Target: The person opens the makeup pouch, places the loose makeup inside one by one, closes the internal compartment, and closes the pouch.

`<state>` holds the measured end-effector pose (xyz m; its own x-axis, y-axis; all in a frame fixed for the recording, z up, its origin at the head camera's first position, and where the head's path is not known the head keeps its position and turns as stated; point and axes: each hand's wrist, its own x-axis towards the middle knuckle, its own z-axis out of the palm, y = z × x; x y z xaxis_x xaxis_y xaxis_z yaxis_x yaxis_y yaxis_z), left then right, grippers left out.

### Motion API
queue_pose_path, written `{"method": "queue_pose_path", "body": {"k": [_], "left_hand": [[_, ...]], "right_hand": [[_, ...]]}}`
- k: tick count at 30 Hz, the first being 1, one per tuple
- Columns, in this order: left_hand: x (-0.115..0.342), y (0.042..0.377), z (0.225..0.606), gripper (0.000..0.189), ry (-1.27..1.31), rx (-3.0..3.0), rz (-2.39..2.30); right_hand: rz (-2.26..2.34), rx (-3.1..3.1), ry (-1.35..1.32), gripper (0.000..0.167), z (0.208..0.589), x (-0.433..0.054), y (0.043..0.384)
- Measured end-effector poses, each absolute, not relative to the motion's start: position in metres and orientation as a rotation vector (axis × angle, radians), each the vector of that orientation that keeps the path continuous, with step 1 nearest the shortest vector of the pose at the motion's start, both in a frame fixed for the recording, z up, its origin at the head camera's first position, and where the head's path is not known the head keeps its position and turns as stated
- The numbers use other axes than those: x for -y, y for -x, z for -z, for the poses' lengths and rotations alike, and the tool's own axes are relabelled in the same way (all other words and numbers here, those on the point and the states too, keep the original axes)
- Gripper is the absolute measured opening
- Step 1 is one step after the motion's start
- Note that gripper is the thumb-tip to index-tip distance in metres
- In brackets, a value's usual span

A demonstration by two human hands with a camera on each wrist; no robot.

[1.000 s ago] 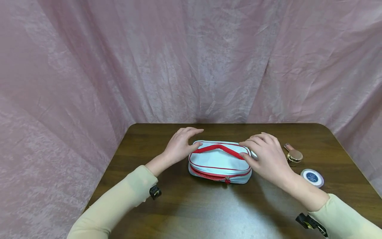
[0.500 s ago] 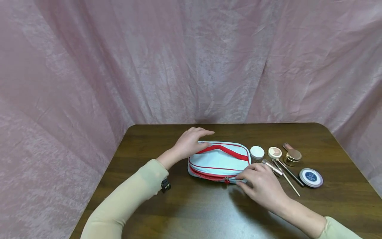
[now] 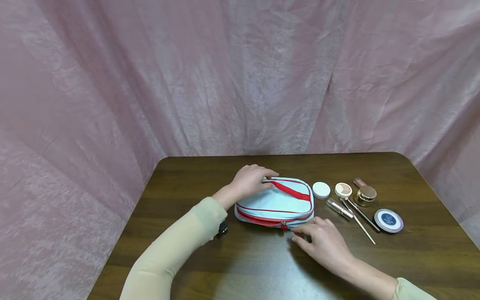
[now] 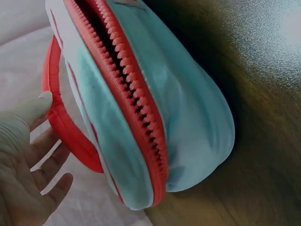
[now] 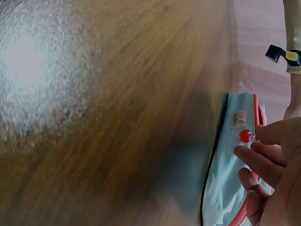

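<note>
A pale-blue fabric pouch with red piping [image 3: 277, 208] sits on the brown wooden counter [image 3: 187, 179]. The left hand [image 3: 249, 180], fingers loosely spread, has its thumb at the pouch's one red strap handle [image 3: 294, 193], probably for steadying. The right hand [image 3: 325, 242] has fingers narrowly parted beside the pouch's red bead pull [image 3: 283, 226], apparently gripping nothing. One red toothed zipper [image 4: 136, 101] gapes along the pouch's front. Right of the pouch, presumably grouped within reach, lie one white round jar [image 3: 321, 190], one three-shade palette [image 3: 343, 190], one silvery tube [image 3: 339, 209], two slim brushes [image 3: 361, 227], one pink tube [image 3: 358, 182], one brown-topped gold jar [image 3: 366, 195] and one blue-labelled white compact [image 3: 388, 221].
</note>
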<state>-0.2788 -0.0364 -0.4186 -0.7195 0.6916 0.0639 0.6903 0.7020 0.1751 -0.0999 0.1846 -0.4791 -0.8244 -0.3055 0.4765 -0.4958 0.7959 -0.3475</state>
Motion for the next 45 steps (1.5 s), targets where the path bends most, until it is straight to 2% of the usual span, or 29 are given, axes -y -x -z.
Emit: {"method": "queue_pose_path", "body": {"k": [6,12,16,20,25,33,45], "left_hand": [[0.036,0.276,0.42,0.024,-1.199,-2.915,-0.282],[0.039,0.274,0.419,0.018,-1.193,-2.983,-0.242],[0.042,0.274,0.418,0.019,-1.143,-3.004,-0.251],[0.043,0.275,0.417,0.02,-1.084,-2.998,-0.252],[0.043,0.274,0.418,0.02,-1.065,-2.981,-0.278],[0.042,0.271,0.417,0.02,-1.056,-2.982,-0.296],[0.047,0.269,0.421,0.022,-1.076,-2.991,-0.288]], "right_hand": [[-0.859,2.688,-0.449,0.016,0.481,-0.181,0.101],[-1.46,2.731,-0.24,0.01,0.479,-0.177,0.104],[-1.826,2.624,-0.042,0.018,0.478,-0.172,0.108],[-2.156,2.432,0.297,0.027,0.479,-0.16,0.111],[-2.394,2.184,0.575,0.033,0.484,-0.142,0.11],[-2.405,2.08,0.658,0.034,0.49,-0.13,0.113],[-2.473,2.066,0.708,0.009,0.486,-0.13,0.109]]}}
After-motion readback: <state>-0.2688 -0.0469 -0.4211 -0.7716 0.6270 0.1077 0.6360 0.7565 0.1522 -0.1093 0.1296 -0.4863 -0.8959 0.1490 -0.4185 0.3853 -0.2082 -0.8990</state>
